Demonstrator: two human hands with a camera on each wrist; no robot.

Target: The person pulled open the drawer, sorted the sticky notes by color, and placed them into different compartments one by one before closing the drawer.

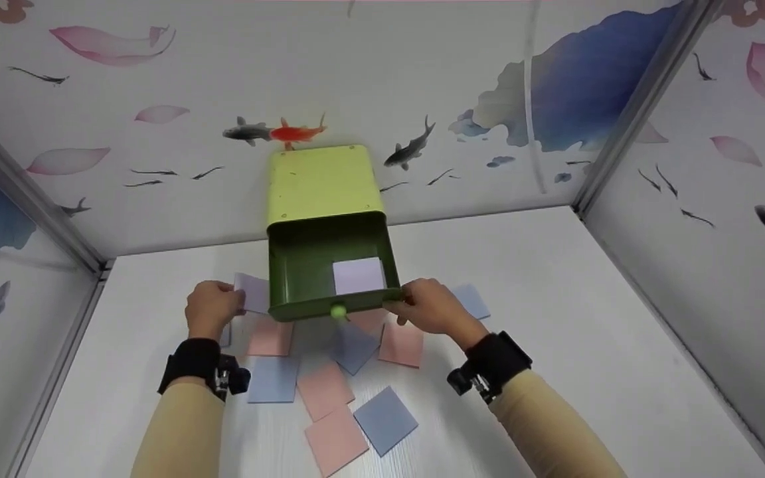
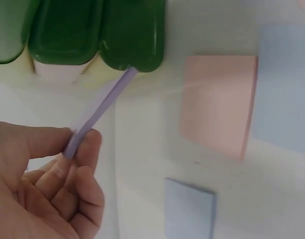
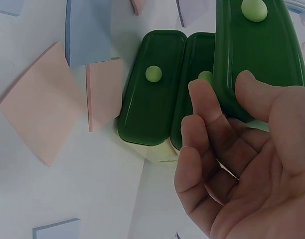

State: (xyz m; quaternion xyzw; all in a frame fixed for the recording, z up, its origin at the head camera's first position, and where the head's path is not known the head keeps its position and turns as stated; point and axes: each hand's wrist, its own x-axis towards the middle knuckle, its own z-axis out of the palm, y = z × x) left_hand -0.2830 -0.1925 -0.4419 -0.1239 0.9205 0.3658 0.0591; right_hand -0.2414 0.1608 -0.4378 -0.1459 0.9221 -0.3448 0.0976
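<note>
My left hand pinches a lilac sticky note pad between thumb and fingers, just left of the pulled-out green drawer. In the left wrist view the pad's far end overlaps a green drawer front; whether they touch, I cannot tell. At the drawer's front right corner, my right hand grips the edge, thumb on the front face. Another lilac pad lies inside the drawer, toward its right side. The drawer belongs to a small cabinet with a yellow-green top and round light-green knobs.
Pink pads and blue pads lie scattered on the white table in front of the cabinet, some partly hidden beneath the drawer. Behind the cabinet rises a wall painted with fish and petals; side walls flank the table.
</note>
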